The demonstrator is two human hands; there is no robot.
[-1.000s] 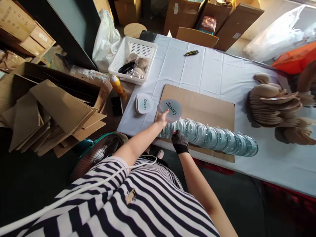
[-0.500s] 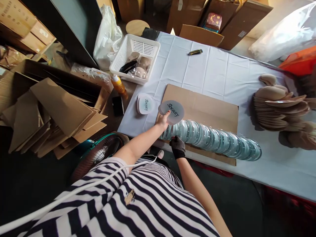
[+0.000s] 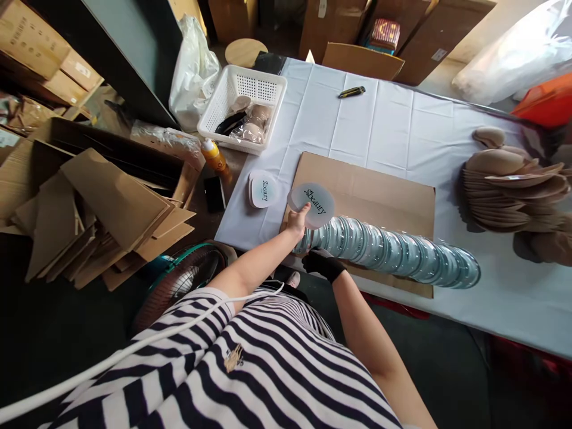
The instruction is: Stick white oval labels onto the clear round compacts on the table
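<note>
Head view. The left hand, bare, pinches the lower edge of a frosted round lid printed with dark lettering and holds it tilted above the near left corner of a flat cardboard sheet. The lid sits just above and beyond the fingertips, at the left end of a long row of clear round cases that lie overlapping on the sheet's near edge. The right hand, in a dark glove, rests against the underside of the row's left end, just below the lid; whether its fingers close on a case cannot be told.

A small stack of matching lids lies on the white tablecloth just left of the cardboard sheet. Farther back on the cloth are a white plastic basket holding wrapped beige pieces and a utility knife. At the right end stands a heap of beige puffs. Beside the table's left edge are an orange bottle, a dark phone, flattened cartons and a green fan.
</note>
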